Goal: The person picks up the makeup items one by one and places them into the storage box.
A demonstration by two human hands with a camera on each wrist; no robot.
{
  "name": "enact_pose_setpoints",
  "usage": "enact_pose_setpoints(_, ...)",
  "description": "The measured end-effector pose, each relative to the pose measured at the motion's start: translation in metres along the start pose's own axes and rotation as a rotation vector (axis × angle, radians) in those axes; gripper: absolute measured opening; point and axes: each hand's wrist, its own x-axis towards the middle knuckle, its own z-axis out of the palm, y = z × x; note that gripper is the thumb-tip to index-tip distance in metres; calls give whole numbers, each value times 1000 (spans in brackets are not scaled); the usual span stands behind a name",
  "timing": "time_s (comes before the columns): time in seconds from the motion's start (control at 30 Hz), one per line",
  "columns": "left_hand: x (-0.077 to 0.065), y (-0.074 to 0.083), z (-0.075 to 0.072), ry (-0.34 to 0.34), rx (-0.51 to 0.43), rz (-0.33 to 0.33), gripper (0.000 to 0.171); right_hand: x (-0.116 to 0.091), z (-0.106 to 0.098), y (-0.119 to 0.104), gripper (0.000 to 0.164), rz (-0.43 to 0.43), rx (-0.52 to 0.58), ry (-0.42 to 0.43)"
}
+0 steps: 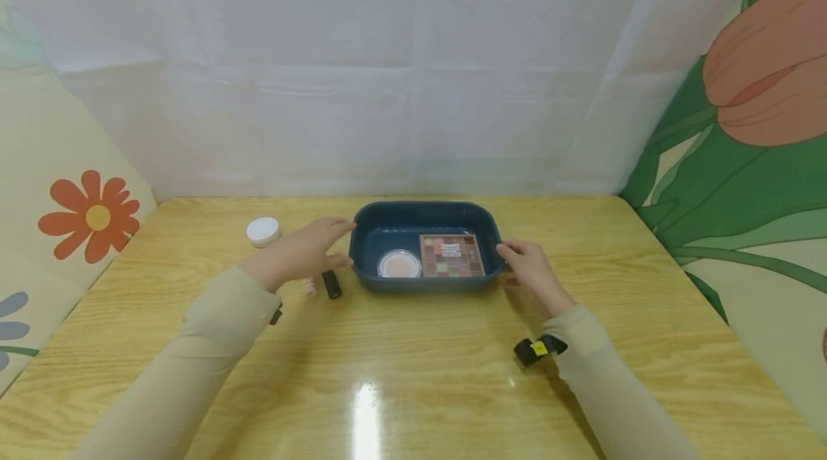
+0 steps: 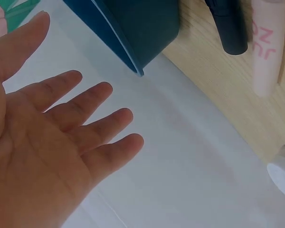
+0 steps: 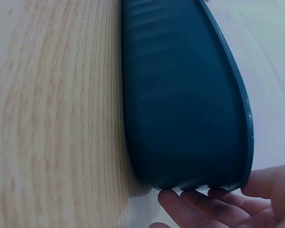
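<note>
A dark blue plastic basin (image 1: 426, 285) stands on the table. Inside it lie a round compact (image 1: 399, 264) with a clear rim and a square eyeshadow palette (image 1: 451, 256). My right hand (image 1: 531, 268) holds the basin's right end, thumb at the rim and fingertips (image 3: 173, 202) against the outer wall. Beside the left end, my left hand (image 1: 300, 252) is spread, its fingers (image 2: 109, 118) extended and apart from the basin in the left wrist view. Below that hand lie a black tube (image 1: 332, 285) and a pink tube (image 1: 311, 287), partly hidden in the head view.
A white-lidded round jar (image 1: 263, 231) sits on the wooden table (image 1: 413, 359) to the left. White sheeting (image 1: 400, 87) hangs behind the table's back edge. Flower-printed panels (image 1: 743, 180) flank both sides.
</note>
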Motion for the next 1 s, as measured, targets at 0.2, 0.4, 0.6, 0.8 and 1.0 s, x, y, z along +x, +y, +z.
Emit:
enact_pose_setpoints(0.2,-6,-3,0,5,-20,-33,62,0,1,0,42,-6,2,4)
enact_pose_setpoints(0.4,-12,-6,-1,16,-36,-83,67,1,0,1,42,-9,7,3)
enact_pose_setpoints(0.6,-16,-12,-1,26,-16,-70,66,2,-1,3,42,-10,16,7)
enact_pose_setpoints(0.8,-20,-18,2,44,2,-64,64,2,0,3,44,-14,14,3)
enact_pose_setpoints(1.0,-22,-23,8,39,-24,-83,65,1,-1,2,44,-15,5,3)
